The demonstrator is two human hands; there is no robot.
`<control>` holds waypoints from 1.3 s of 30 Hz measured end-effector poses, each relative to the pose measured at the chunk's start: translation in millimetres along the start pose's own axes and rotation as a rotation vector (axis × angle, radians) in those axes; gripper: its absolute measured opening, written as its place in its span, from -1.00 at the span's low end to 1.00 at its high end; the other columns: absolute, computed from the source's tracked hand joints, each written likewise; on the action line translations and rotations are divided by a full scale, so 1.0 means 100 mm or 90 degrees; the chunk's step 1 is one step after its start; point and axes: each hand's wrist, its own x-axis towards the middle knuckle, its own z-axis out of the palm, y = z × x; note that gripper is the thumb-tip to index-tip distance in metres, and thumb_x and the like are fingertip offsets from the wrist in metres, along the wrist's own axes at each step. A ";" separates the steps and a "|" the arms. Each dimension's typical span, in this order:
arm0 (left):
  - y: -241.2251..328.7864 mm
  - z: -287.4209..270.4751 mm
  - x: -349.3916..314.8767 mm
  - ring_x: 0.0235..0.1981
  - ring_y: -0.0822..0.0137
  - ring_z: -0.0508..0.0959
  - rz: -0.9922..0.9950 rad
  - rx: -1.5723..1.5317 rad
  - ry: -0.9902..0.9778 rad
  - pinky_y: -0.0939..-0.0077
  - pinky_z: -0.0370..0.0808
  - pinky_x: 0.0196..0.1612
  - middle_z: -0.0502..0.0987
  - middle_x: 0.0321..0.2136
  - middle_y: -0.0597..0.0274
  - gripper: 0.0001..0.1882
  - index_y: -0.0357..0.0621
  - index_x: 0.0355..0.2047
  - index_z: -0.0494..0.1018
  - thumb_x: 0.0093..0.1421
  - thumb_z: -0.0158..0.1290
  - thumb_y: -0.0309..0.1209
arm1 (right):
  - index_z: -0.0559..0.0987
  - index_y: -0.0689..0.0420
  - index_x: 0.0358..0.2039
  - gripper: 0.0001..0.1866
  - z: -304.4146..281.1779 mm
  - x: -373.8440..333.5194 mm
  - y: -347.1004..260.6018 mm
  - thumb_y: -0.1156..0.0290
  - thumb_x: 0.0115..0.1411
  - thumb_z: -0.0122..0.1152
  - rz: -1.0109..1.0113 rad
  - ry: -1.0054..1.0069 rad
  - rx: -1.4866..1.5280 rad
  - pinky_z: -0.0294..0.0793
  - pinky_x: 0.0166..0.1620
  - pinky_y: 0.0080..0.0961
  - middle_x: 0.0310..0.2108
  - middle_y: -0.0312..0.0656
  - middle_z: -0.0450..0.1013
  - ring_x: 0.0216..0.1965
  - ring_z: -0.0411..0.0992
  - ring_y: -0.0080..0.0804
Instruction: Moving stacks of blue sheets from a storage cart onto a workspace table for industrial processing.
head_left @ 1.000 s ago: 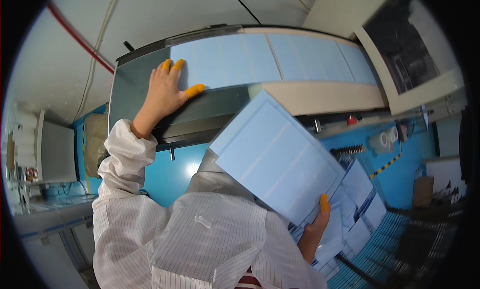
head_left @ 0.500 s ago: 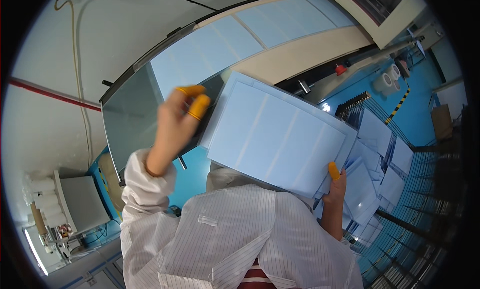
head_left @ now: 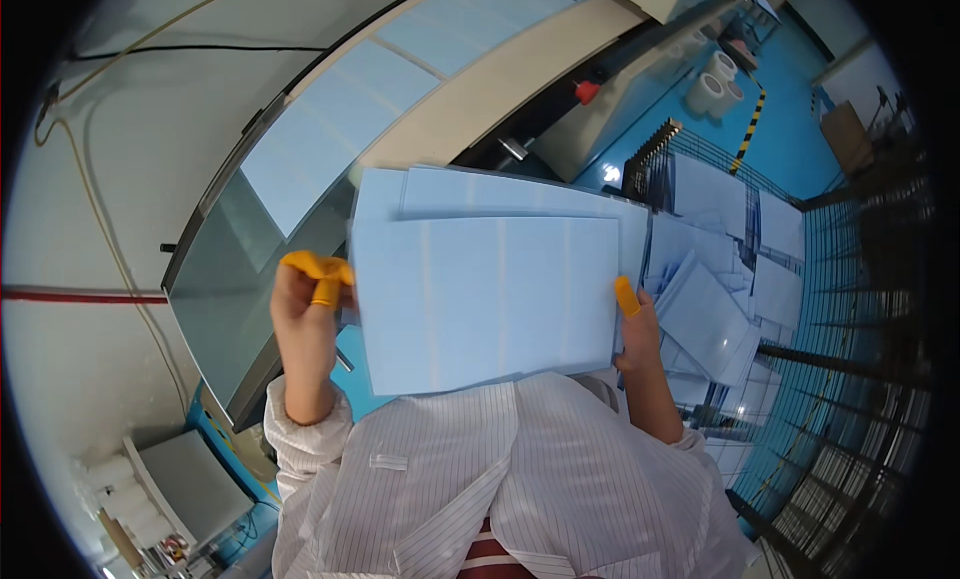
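Observation:
A stack of pale blue rectangular sheets with faint lighter stripes lies in front of my chest. Its top sheet sits nearer to me than those beneath, whose edges show behind it. My right hand grips the stack's right edge, its thumb in a yellow-orange finger cot on top and the other fingers hidden below. My left hand, wearing similar cots, is at the stack's left edge with fingers bent together. Whether anything is pinched in them is hidden.
Beyond the stack, a conveyor belt carries more blue sheets in a row; its near end is a dark glassy plate. A red knob sits on its side rail. On my right, a black wire basket holds loose sheets.
My left hand has come down from above the glassy plate to the stack's left edge. The stack has turned to lie squarer to me, its top sheet shifted nearer. My right hand keeps its grip.

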 end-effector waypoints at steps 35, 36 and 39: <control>-0.06 -1.50 -0.36 -0.29 0.29 0.51 -0.040 -0.235 0.367 0.48 0.56 -0.23 0.41 -0.25 0.03 -0.70 -0.46 -0.05 0.20 0.21 -0.30 -0.59 | 0.33 0.25 -0.07 -0.63 -0.13 0.11 0.10 0.27 0.20 -0.06 0.032 -0.070 0.081 0.47 -0.17 -0.46 -0.22 -0.12 0.41 -0.22 0.43 -0.31; -0.11 -1.54 -0.33 -0.27 0.29 0.49 -0.062 -0.222 0.387 0.46 0.54 -0.18 0.38 -0.21 0.01 -0.67 -0.46 -0.02 0.17 0.21 -0.32 -0.60 | 0.33 0.24 -0.07 -0.64 -0.10 0.12 0.08 0.28 0.21 -0.08 0.025 -0.054 0.065 0.48 -0.18 -0.45 -0.22 -0.12 0.41 -0.22 0.44 -0.31; -0.25 -1.56 -0.22 -0.30 0.31 0.45 -0.093 -0.211 0.443 0.43 0.51 -0.14 0.34 -0.18 0.02 -0.63 -0.45 0.02 0.16 0.19 -0.32 -0.61 | 0.33 0.22 -0.07 -0.65 -0.05 0.10 0.01 0.29 0.22 -0.12 0.026 -0.012 0.048 0.48 -0.18 -0.43 -0.22 -0.12 0.41 -0.23 0.44 -0.30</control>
